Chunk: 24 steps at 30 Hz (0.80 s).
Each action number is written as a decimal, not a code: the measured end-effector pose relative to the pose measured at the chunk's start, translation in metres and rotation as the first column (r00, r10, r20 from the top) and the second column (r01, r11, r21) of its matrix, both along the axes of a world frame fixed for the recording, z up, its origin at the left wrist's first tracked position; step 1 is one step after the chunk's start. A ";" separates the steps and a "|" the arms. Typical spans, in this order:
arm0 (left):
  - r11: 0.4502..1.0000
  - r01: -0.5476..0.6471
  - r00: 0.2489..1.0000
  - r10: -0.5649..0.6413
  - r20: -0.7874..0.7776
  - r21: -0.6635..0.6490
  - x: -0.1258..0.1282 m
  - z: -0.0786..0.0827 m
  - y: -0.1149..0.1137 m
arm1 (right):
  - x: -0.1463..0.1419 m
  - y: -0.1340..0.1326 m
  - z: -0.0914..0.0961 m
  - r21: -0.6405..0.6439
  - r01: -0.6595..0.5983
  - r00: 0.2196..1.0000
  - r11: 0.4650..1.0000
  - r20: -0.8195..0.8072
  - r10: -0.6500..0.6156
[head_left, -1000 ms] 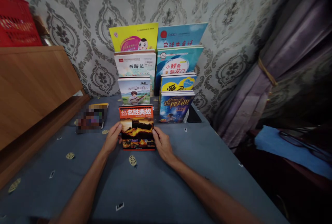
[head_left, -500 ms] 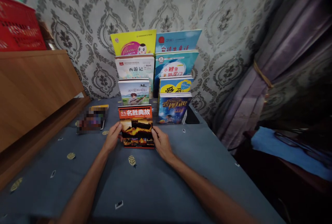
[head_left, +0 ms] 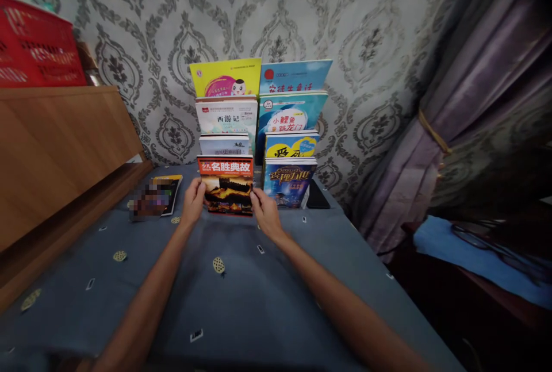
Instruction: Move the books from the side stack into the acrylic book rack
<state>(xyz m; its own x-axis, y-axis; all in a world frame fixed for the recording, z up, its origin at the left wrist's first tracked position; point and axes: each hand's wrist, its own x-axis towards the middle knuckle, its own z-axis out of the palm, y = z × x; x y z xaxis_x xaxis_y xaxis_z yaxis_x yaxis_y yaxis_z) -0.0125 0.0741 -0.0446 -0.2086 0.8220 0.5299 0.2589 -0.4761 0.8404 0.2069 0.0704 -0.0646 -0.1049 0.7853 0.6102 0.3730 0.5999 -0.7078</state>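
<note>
Between my two hands is an upright book (head_left: 227, 185) with a red-orange title band and a Great Wall picture. My left hand (head_left: 194, 200) grips its left edge and my right hand (head_left: 264, 208) its right edge. Right behind it stands a pale book (head_left: 223, 144), mostly covered. Farther back in that column are a white book (head_left: 226, 113) and a yellow book (head_left: 215, 79). To the right, a dark blue book (head_left: 288, 185) fronts a second column with a yellow-and-blue book (head_left: 280, 145), a teal book (head_left: 293, 110) and a light blue book (head_left: 297, 75).
On the blue tablecloth (head_left: 164, 280) at left lies a book with a blurred cover (head_left: 153, 199). A black flat object (head_left: 318, 195) lies right of the columns. A wooden cabinet (head_left: 64, 153) bears a red basket (head_left: 38, 44). Glasses (head_left: 478, 237) rest on blue cloth (head_left: 440, 240) at right.
My hands have moved the Great Wall book forward and up against the left column. It now covers most of the pale book's front. The view has shifted slightly.
</note>
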 end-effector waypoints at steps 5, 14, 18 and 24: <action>0.989 -0.100 0.993 0.107 -0.056 0.110 0.001 0.016 0.018 | -0.007 0.022 0.016 0.078 0.047 0.999 0.996 -0.006 -0.047; 0.956 -0.210 0.945 0.252 -0.207 0.206 -0.006 0.012 0.031 | -0.008 0.042 0.012 0.092 0.063 0.998 0.994 0.025 -0.065; 0.944 -0.252 0.919 0.303 -0.252 0.213 -0.010 0.007 0.032 | -0.009 0.047 0.004 0.063 0.046 0.998 0.997 0.035 -0.048; 0.941 -0.269 0.899 0.322 -0.295 0.207 -0.015 -0.003 0.035 | -0.013 0.053 -0.009 0.019 0.034 0.999 0.999 0.034 -0.035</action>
<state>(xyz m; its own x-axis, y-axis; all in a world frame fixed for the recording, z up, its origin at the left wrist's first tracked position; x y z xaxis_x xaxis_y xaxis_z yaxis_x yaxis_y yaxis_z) -0.0279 0.1089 -0.0471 -0.2260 0.6491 0.7263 0.6504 -0.4545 0.6086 0.1937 0.1229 -0.0734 -0.0991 0.7773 0.6212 0.4174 0.5992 -0.6832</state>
